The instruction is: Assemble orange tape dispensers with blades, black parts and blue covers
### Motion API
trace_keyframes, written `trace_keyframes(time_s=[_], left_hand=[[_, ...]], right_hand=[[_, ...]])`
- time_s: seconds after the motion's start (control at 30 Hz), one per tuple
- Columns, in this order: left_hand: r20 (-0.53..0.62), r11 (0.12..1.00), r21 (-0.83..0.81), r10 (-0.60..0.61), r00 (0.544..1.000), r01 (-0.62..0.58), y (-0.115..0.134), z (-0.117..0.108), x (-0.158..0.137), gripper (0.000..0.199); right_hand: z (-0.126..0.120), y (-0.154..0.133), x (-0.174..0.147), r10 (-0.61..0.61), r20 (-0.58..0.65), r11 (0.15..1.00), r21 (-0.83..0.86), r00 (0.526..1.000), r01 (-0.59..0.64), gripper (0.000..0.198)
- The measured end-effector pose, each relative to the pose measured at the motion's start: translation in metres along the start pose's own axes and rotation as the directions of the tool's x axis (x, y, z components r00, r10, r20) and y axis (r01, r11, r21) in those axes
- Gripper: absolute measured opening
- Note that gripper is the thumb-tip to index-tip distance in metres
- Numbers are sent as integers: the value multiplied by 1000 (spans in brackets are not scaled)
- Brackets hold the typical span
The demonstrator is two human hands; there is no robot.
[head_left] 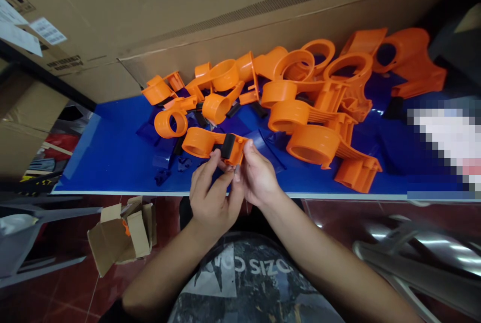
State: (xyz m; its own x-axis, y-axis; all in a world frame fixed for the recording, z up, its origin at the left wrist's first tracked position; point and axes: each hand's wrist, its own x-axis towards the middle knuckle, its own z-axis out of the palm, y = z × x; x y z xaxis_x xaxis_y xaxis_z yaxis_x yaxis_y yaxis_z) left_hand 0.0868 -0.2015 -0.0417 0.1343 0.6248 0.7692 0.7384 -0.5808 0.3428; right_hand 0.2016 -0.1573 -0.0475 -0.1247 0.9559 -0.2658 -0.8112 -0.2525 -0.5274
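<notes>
Over the bench (103,145), orange tape dispenser (217,138) between left fingers (205,178) and right fingers (251,151), both gripping its roller end (228,146).

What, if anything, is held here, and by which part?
An orange plastic piece, held by the left hand and right hand at the end with the black cylinder, away from its ring. Whether they grip anything smaller is unclear.

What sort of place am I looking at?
Probably a small workshop or packing area: many loose orange plastic parts lie on a blue tabletop, a big cardboard carton stands behind, and an open box sits below.
</notes>
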Motion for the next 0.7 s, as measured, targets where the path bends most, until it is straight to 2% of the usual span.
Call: trace_keyframes(time_s=[0.07,0.37,0.7], left_hand=[[-24,1000,3,19,1000,-19,0,-3,-1,17],[-96,997,24,81,992,-79,4,-14,0,24],[-66,988,143,71,995,-61,-7,4,5,13]], right_hand=[[1,0,0,18,17,1000,11,1000,-18,42],[0,1,2,-40,51,999,32,998,38,40],[2,0,-1,-17,38,1000,24,999,17,37]])
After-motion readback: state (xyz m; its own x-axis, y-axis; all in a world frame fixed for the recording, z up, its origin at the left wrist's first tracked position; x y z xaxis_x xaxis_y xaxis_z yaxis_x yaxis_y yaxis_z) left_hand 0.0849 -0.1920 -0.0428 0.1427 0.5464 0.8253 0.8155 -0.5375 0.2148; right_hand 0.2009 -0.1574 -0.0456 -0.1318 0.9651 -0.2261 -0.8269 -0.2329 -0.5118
